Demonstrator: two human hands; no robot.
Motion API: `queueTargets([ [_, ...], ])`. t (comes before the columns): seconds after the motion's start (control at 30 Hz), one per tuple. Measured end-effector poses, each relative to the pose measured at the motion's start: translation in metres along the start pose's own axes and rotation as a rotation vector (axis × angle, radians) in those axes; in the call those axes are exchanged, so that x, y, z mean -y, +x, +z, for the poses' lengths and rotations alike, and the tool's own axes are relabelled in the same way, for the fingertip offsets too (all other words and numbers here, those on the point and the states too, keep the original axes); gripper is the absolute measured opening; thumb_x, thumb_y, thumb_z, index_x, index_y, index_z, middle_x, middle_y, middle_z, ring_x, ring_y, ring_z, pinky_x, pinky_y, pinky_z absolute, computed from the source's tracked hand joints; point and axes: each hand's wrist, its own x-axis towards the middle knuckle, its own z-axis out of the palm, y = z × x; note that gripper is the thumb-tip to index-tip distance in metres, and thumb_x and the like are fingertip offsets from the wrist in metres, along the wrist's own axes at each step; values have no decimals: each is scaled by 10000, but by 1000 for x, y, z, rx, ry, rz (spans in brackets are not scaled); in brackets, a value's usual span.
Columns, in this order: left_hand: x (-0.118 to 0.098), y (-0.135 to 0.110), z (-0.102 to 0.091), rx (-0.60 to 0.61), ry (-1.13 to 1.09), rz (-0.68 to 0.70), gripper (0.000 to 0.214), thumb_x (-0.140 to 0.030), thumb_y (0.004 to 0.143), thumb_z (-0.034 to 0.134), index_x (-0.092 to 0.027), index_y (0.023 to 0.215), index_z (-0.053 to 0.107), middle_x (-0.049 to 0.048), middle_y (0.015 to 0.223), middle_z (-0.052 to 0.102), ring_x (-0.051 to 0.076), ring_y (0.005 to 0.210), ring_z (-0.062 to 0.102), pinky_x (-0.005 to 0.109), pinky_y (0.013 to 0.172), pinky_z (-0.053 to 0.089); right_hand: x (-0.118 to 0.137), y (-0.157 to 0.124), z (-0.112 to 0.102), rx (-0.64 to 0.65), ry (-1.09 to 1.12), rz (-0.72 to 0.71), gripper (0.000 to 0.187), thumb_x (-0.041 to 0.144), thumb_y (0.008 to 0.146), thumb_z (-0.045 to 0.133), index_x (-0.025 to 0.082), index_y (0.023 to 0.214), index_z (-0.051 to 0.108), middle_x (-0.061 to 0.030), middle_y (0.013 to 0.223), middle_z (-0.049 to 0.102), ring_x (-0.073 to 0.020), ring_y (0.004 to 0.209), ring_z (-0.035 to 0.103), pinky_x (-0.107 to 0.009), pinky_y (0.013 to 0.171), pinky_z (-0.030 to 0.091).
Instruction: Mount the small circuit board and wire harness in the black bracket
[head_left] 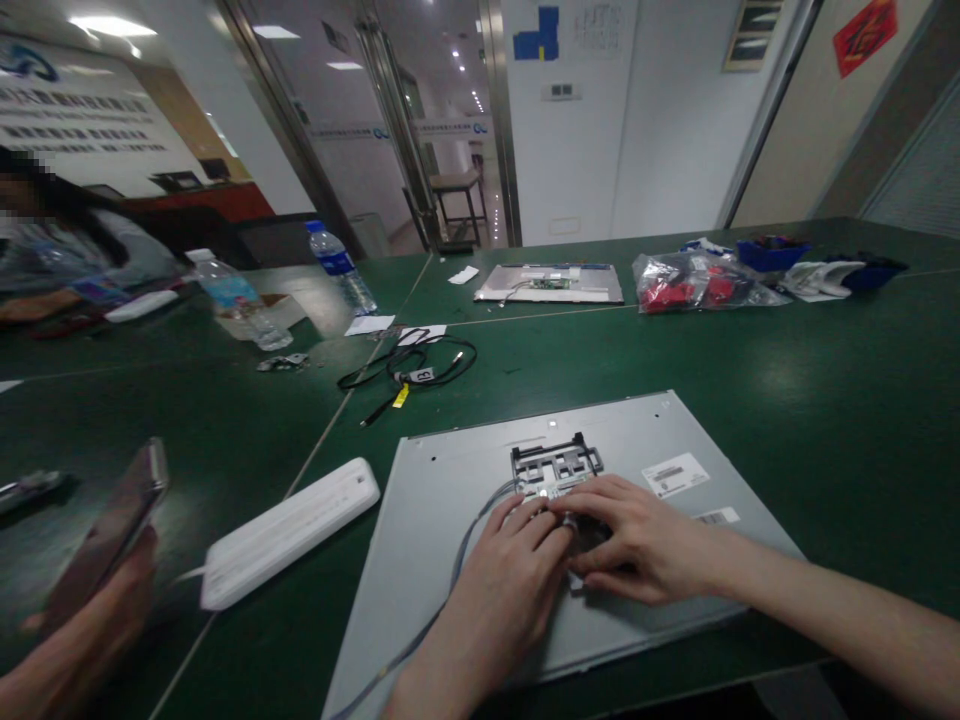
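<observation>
Panel (435, 490), flat and grey, lies on the green surface (840, 430) directly under both hands, its long axis running roughly from 9 to 3 o'clock, with the 3 o'clock end slightly farther off. Upon it a dark bracket (555, 462) shows just beyond the fingers, at 12 o'clock from the hands; its far bar follows much the same line, while its near part is covered.

Both hands are about equally near. The left hand (525, 548) rests at the bracket's 7 o'clock side, fingers bent and close together. The right hand (637, 540) comes in from 4 o'clock, thumb and forefinger narrowly apart, their tips beside the left fingers. Whether either hand grips anything I cannot tell, since the fingers hide it.

Grey cable (459, 560) leaves the bracket's left side toward 7 o'clock, passing beside the left hand. A white label (675, 475) sits at 2 o'clock, and a white power strip (291, 535) lies at 9, off the panel.
</observation>
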Motion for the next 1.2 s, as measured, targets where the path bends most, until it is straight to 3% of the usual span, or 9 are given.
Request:
queueTargets([
  [0.37, -1, -1, -2, 23, 8, -6, 209, -165, 921, 465, -196, 1068, 611, 61, 1135, 630, 247, 1167, 534, 506, 1073, 356, 2, 0, -4, -41, 0, -16, 157, 296, 897, 596, 240, 983, 715, -71, 1387, 485, -230, 1226, 459, -435, 1015, 402],
  [0.63, -1, -2, -2, -53, -7, 13, 249, -150, 941, 432, -194, 1102, 617, 57, 1131, 642, 242, 1135, 552, 496, 1048, 382, -3, -1, 4, -126, -39, 45, 151, 262, 904, 585, 228, 1004, 692, -67, 1263, 584, -220, 1149, 504, -418, 976, 428],
  [1.2, 3, -5, 5, -99, -6, 46, 192, -165, 937, 472, -195, 1032, 636, 47, 1137, 632, 242, 1145, 530, 489, 1053, 361, -5, -1, 6, -1, -57, 98, 228, 329, 950, 516, 207, 1082, 655, -77, 1314, 560, -222, 1229, 462, -420, 1053, 355],
])
